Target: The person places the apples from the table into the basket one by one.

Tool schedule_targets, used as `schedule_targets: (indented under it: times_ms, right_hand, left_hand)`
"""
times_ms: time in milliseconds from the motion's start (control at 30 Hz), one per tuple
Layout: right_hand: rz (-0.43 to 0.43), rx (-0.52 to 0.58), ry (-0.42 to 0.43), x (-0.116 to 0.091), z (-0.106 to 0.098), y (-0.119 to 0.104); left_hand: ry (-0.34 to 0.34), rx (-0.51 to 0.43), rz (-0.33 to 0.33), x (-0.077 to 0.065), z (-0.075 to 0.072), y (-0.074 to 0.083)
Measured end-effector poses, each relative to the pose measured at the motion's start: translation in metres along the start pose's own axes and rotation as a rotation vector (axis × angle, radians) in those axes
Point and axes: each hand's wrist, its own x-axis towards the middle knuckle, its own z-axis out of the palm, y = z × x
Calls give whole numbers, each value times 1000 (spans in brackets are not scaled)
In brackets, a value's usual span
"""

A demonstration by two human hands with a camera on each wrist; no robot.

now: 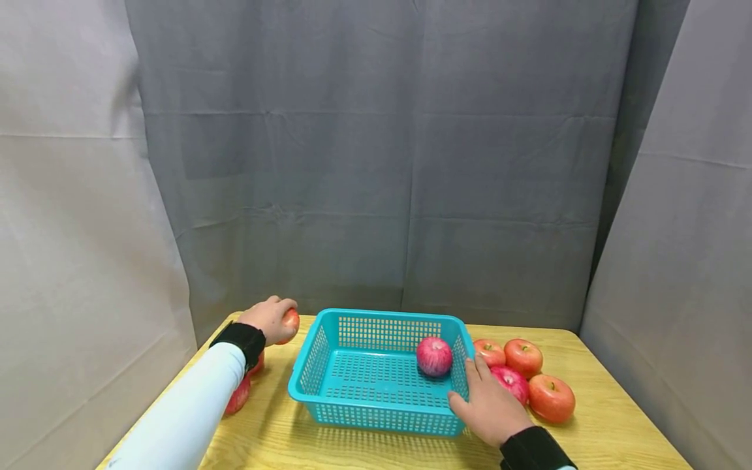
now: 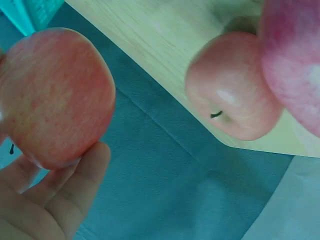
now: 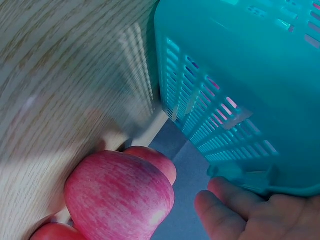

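Note:
My left hand (image 1: 271, 320) grips a red-orange apple (image 2: 57, 97) with its fingers, raised above the table's left side. Two more apples lie below that hand: a pink one (image 1: 237, 397) and a redder one (image 1: 258, 363), partly covered by the arm. At centre stands a turquoise plastic basket (image 1: 382, 401) with slotted walls. One pink striped apple (image 1: 434, 356) sits inside it, towards the right end. My right hand (image 1: 492, 403) holds the basket's right rim, thumb on the inner side and fingertips (image 3: 212, 207) outside.
Right of the basket, several apples cluster on the wooden table (image 1: 611, 418), among them a pink one (image 1: 510, 384) and a large orange-red one (image 1: 551, 398). Grey cloth (image 1: 376, 163) hangs behind the table, with paler cloth (image 1: 675, 274) at both sides.

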Motion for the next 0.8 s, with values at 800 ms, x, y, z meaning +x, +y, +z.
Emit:
schedule_targets:
  times_ms: [800]
  right_hand:
    - [-4, 13, -8, -3, 0, 1]
  left_hand:
    - [-5, 17, 95, 23, -3, 74]
